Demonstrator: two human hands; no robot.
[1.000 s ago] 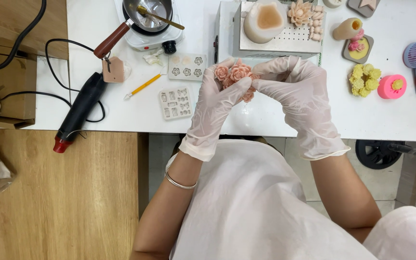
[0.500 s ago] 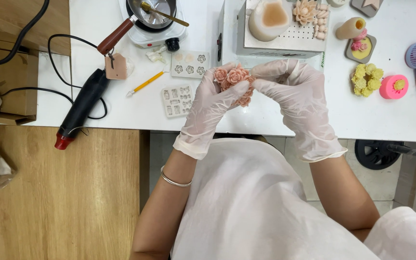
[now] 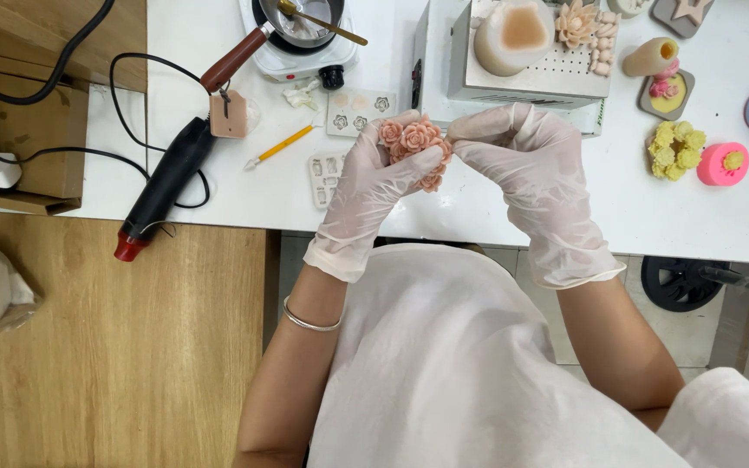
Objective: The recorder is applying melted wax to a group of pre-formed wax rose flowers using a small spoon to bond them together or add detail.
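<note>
Head view: the gloved left hand (image 3: 373, 186) and gloved right hand (image 3: 526, 169) both clasp a cluster of pink moulded wax roses (image 3: 415, 147) — lifted just above the near edge of the white table (image 3: 695, 225), fingers curled around its sides. Just beside the left hand lie two clear silicone flower moulds (image 3: 359, 110) — further left, a yellow-handled tool (image 3: 283, 145) and a black heat gun (image 3: 162, 189).

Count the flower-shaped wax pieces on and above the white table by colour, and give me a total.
Pink rose cluster, held in both gloved hands: 1
Yellow flower cluster on the white table: 1
Peach succulent-shaped flower on the grey box: 1
Total: 3
</note>
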